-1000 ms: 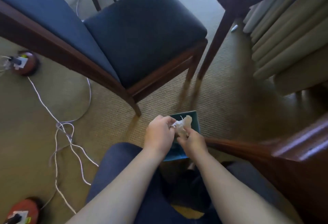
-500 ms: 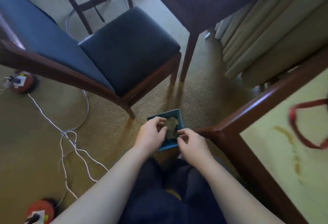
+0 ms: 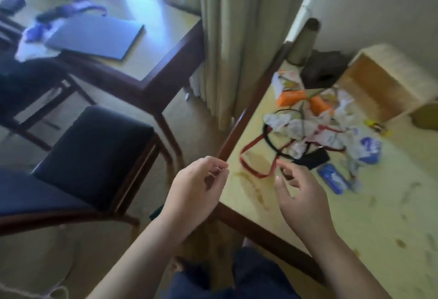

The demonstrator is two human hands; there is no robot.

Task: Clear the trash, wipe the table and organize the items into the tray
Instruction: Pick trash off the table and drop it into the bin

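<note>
Pale yellow laminate framed by a dark wooden rim makes up the tabletop [image 3: 355, 222], whose near corner juts toward the person between the two raised hands. The left hand [image 3: 196, 189] hovers off the tabletop's corner, over the floor, with fingers loosely curled and holding nothing. The right hand [image 3: 301, 201] hovers above the tabletop just inside that corner, fingers relaxed and parted, also holding nothing; its fingertips are near a red strap [image 3: 254, 170] that loops across the surface. Brownish smears and specks mark the bare laminate beyond the right hand. Farther in from the corner lies a heap of crumpled white wrappers [image 3: 308, 130], tangled with a black loop [image 3: 272, 142] and the red strap, with orange packets [image 3: 292, 97] on its far side and a blue packet [image 3: 331, 177] and a small black object [image 3: 310, 160] on its near side. Beyond the heap, against the wall, stand a dark metal bottle [image 3: 303, 42], a black box [image 3: 324, 68] and a woven tray [image 3: 384, 80] tipped on its side; its contents cannot be made out. Left of the tabletop's rim a strip of carpet runs past a curtain [image 3: 225, 37] to a blue-cushioned chair [image 3: 94, 154] and a second table carrying a closed laptop [image 3: 94, 37].
</note>
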